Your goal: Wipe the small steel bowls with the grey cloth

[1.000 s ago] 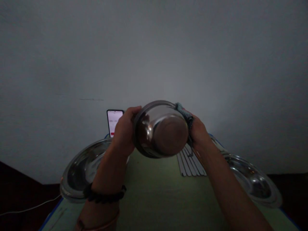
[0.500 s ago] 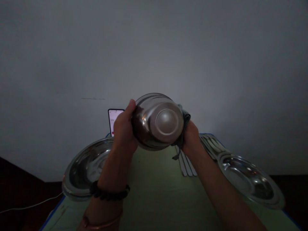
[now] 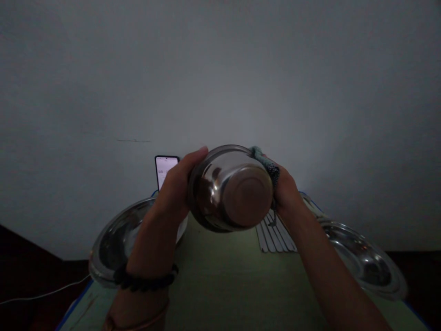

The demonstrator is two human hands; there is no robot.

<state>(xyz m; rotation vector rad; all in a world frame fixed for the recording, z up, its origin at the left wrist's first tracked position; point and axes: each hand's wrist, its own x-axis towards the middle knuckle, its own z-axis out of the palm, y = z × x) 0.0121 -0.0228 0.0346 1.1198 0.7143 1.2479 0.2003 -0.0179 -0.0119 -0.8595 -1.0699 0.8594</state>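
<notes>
A shiny metal bowl point(image 3: 223, 188) is held up above the table, tilted so that its round base faces me. My left hand point(image 3: 177, 188) grips it by the left rim, thumb along the top edge. On the other side my right hand point(image 3: 285, 188) is closed on a dark and greenish cloth point(image 3: 272, 170) pressed against the bowl; most of its fingers are hidden behind the cloth and bowl. The bowl's inside faces away from me.
A wide metal basin point(image 3: 106, 248) stands at the left of the green table point(image 3: 220, 285), a smaller metal bowl point(image 3: 372, 262) at the right. Several flat metal utensil handles point(image 3: 275, 239) lie beneath my right hand. A lit phone point(image 3: 163, 168) leans against the wall point(image 3: 220, 73).
The bowl has moved slightly right and down and has turned in my hands. Both hands have shifted with it, and more of the greenish cloth shows at its upper right.
</notes>
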